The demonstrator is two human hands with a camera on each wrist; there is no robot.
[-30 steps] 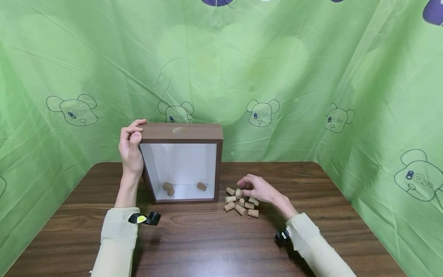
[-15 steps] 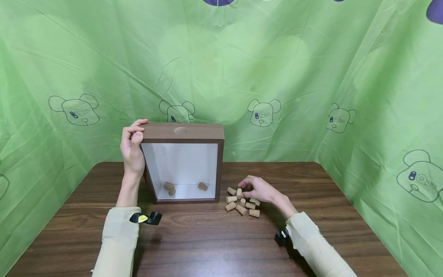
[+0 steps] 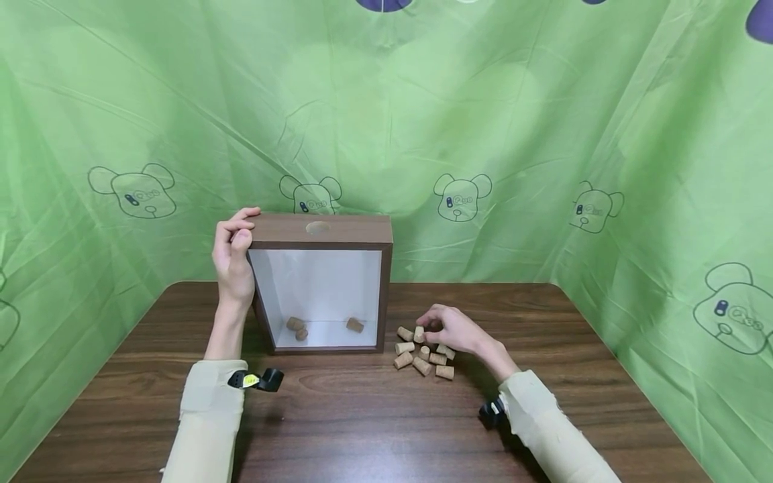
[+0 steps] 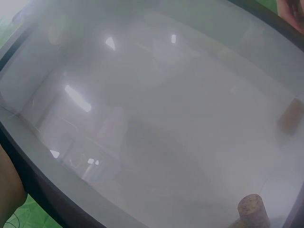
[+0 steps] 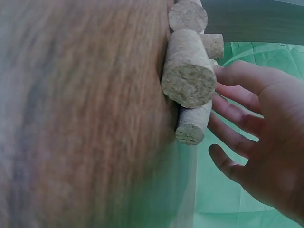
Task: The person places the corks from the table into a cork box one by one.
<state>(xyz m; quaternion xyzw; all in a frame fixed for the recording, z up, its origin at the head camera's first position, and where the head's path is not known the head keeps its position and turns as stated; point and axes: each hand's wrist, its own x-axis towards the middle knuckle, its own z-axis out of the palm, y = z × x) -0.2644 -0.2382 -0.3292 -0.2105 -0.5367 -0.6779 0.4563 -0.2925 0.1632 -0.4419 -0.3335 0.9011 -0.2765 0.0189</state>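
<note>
**Right hand (image 3: pixel 455 330) at loose corks (image 3: pixel 425 353), left hand (image 3: pixel 234 265) on the box (image 3: pixel 320 245)**

Little has changed over the last second: both hands keep their places, and no cork has visibly moved. The division therefore stands as it was, with three corks inside the box and the rest on the desk (image 3: pixel 338 416), so the work looks to be at an early stage. The box stands upright, left of centre and nearer the desk's far edge than its near one; the left hand grips its upper left corner, thumb in front. A pale round patch (image 3: pixel 317 227), apparently an opening, marks its top. The loose corks lie just beside the box, toward the desk's right edge. Above them the right hand bends its fingers; corks hide the fingertips in the right wrist view, so whether it pinches one cannot be told. In the left wrist view, reflections veil the box's interior, and one cork there is blurred.
</note>
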